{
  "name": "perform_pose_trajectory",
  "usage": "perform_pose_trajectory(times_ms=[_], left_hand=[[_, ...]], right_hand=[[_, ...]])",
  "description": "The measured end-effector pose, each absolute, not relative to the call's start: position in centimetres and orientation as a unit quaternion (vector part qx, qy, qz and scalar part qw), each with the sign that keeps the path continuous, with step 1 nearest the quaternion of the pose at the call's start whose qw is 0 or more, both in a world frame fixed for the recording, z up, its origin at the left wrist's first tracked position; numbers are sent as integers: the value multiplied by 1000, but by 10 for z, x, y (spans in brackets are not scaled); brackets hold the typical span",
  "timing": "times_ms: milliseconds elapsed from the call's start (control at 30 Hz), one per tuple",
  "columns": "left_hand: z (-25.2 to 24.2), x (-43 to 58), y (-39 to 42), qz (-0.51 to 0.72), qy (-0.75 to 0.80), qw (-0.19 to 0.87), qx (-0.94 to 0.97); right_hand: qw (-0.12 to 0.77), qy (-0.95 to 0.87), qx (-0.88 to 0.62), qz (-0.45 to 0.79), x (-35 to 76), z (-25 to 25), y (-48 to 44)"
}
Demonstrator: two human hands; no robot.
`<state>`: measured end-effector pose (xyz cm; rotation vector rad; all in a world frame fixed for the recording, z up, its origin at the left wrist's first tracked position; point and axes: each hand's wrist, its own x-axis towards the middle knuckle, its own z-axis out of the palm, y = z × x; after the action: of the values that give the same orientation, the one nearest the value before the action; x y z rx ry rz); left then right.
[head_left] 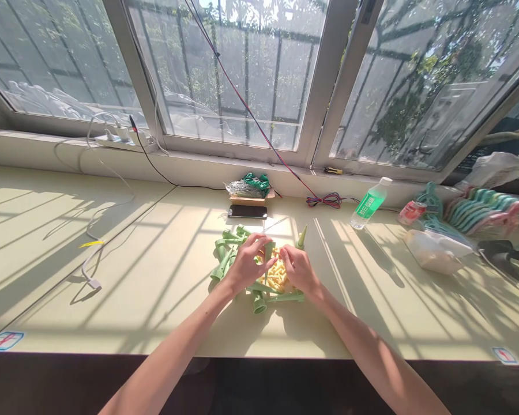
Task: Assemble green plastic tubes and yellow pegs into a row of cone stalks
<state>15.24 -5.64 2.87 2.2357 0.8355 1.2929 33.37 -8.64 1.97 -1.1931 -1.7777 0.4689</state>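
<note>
Between the thumb and fingers of my left hand (247, 263) is a green tapered cone piece (269, 251), its narrow end pointing down. My right hand (300, 268) is closed in a pinch close by on the right; what its fingertips hold, if anything, is too small to make out. Beneath both hands lies a heap of small yellow pegs (277, 278). More green cone pieces (220, 268) lie piled left of my left hand, and several lie in front of the heap. One green cone (301, 237) stands upright behind my right hand.
Behind the heap lie a black phone (247, 211) and a small cardboard box (259, 200) with green wrapping. Farther right stand a bottle (369, 204), a red can (412, 212), a plastic bag (436, 252) and hangers (480, 210). A white cable (94, 283) lies left.
</note>
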Motion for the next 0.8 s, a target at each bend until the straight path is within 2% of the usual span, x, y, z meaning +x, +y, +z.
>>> perform_pose_trajectory(times_ms=[433, 800], left_hand=[[32, 153, -61, 462, 292, 154, 823], [38, 155, -57, 489, 322, 390, 711]], right_hand=[[478, -682, -476, 283, 334, 12, -80], [542, -621, -476, 307, 333, 4, -73]])
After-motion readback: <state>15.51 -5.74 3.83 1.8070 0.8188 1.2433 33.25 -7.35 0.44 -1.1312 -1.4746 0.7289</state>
